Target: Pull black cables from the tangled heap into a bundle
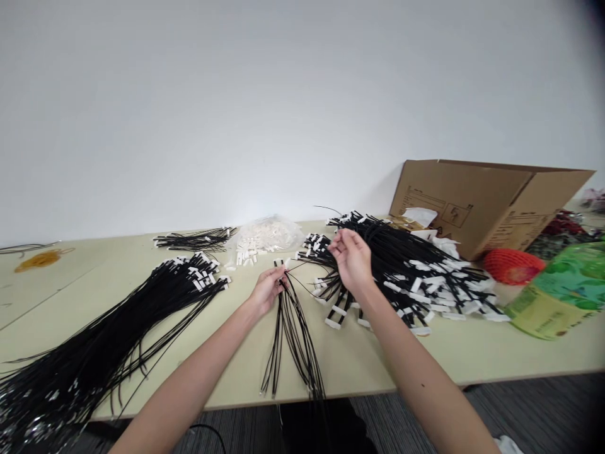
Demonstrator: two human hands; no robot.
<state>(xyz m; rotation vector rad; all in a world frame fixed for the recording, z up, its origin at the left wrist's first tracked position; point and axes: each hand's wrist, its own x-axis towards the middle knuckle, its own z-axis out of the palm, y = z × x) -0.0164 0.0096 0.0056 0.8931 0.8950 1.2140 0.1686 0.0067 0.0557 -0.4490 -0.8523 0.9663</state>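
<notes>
While the left hand [267, 293] works in front of the bag [269, 234] in the head view, its grip is closed around a bunch [302, 340] of black cables. The bunch lies on the near side of the bag, a white end showing just beyond the fingers and the loose tails trailing toward the counter's near edge. To the right of the bag and nearer the person, the right hand [352, 255] is raised with its fingers bent and fingertips drawn close together; whether its grip has a cable cannot be told.

The clear bag contains small white pieces, and more loose pieces [246, 257] lie at its near side on the pale counter [350, 362]. Left of the bag is a small bundle [193, 239] of black cables; left and nearer is a long pile [123, 315], its white ends toward the bag. Farther left of the bag lie yellow bands [38, 260].

Right of the bag, partly behind the right hand, spreads a large heap [392, 243] of white-ended cables. Farther right of the bag are a cardboard box [454, 208], a red net [513, 267] and a green bottle [562, 290].
</notes>
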